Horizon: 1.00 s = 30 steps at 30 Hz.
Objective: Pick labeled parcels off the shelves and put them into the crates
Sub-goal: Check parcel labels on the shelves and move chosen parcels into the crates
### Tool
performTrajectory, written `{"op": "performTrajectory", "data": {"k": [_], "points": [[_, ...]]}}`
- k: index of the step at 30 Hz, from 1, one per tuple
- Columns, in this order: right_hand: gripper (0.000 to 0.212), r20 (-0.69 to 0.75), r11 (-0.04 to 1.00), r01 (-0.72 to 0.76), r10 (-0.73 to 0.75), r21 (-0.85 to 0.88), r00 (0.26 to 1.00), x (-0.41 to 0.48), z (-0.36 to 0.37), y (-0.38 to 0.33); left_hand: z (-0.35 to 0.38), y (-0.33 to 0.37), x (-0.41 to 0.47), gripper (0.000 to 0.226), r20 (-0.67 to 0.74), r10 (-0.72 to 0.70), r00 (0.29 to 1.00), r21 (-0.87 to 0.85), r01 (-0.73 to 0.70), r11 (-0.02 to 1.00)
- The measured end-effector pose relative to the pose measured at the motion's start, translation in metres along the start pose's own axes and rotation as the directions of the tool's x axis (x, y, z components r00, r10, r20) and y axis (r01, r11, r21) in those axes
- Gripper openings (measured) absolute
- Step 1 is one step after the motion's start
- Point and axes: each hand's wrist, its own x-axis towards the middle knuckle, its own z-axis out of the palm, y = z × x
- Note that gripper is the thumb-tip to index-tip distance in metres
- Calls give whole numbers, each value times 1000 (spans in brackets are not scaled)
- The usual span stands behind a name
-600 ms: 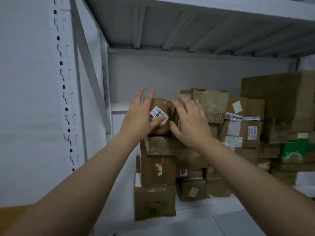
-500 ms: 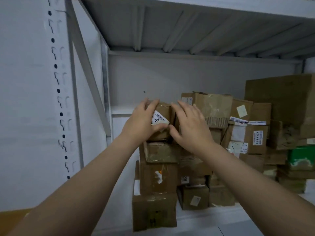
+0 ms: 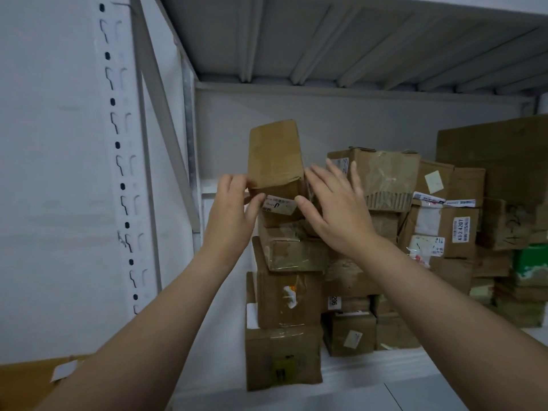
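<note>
Head view shows your left hand (image 3: 234, 207) closed on the near left corner of a small brown parcel (image 3: 275, 161), thumb pressed along the front edge beside its white label (image 3: 278, 205) and fingers wrapped out of sight behind the left side. That parcel sits at the top of the leftmost stack of cartons (image 3: 284, 298) on the white shelf (image 3: 370, 366), tipped so that its taped top face leans toward you and its far end stands high against the back wall (image 3: 370, 120). Your right hand (image 3: 338, 209) is spread flat and open, thumb tip touching the parcel's front right corner near the label, fingers fanned toward the right side of the box; you cannot tell from this angle whether the palm actually presses the cardboard. Just right of it stands a battered carton with torn tape (image 3: 382, 176), and beyond that several more labelled boxes, one carrying a printed sticker (image 3: 461, 229). A green box (image 3: 530, 259) shows at the far right edge. The shelf's perforated upright (image 3: 118, 161) runs down the left, with another carton's corner (image 3: 32, 378) low in the left corner.
</note>
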Motion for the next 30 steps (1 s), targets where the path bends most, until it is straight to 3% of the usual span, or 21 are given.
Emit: {"op": "performTrajectory", "data": {"k": [2,5,8,13,15,18,22,27,30], "points": [[66,33,999,-7,6,32,999,0,1,-11,-4,5,-2,30,34,-107,994,-184,111,977],[62,68,999,19,-22,47,997,-5,1,-23,-7,8,5,59,102,-338,935,-390,351,851],[57,86,996,61,-66,60,994,-5,-1,-30,-5,6,18,87,194,-440,877,-313,481,819],[55,166,977,119,-149,177,975,1,-4,-36,-9,-2,22,85,205,-516,832,-342,555,758],[50,169,975,120,-152,187,974,2,-4,-39,-14,-8,16,76,212,-514,831,-397,554,732],[43,112,975,53,-79,214,991,2,-2,-46,-21,-16,7,61,126,-446,886,-482,447,754],[52,60,929,-67,48,364,997,3,-3,-54,-39,-27,-7,55,57,-352,934,-582,318,749],[80,147,668,-165,84,725,986,3,-10,-75,-55,-34,-26,55,111,-285,952,-673,283,683],[85,100,620,-133,87,773,991,0,-8,-85,-57,-33,-32,46,149,-300,942,-687,317,653]]}}
